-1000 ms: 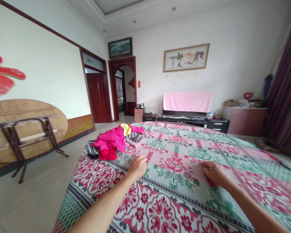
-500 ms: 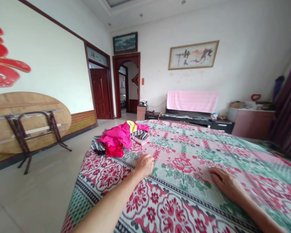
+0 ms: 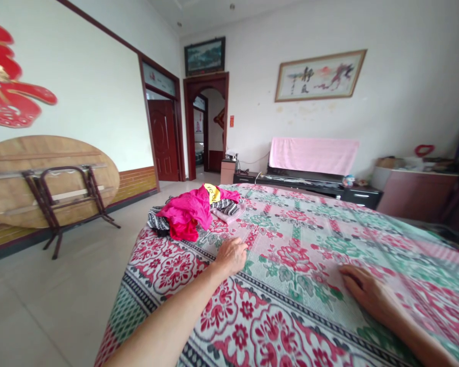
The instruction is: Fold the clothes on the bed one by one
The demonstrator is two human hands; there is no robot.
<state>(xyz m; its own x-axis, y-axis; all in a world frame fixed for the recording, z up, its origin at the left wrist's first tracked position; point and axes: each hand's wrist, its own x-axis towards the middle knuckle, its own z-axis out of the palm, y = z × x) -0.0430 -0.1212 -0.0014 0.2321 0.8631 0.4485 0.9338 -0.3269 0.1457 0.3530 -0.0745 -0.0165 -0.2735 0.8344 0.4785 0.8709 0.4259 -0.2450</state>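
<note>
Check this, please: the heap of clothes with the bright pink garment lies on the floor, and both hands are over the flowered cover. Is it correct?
Not quite: the heap of clothes lies on the flowered cover, not the floor, as the head view shows. The left hand and right hand are indeed over the cover.

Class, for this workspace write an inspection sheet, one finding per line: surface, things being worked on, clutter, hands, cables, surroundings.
Surface: flowered cover, spread out, its near left side sloping down.
Things being worked on: the same cover, beneath both hands.
Clutter: heaped clothes on the cover's left side, pink, red and black-and-white.
Hands: left hand curled, right hand palm down; whether either grips fabric is unclear.
Cables: thin cord at the back of the room.
Surroundings: round table standing on edge at left; pink cloth above a black cabinet.
</note>
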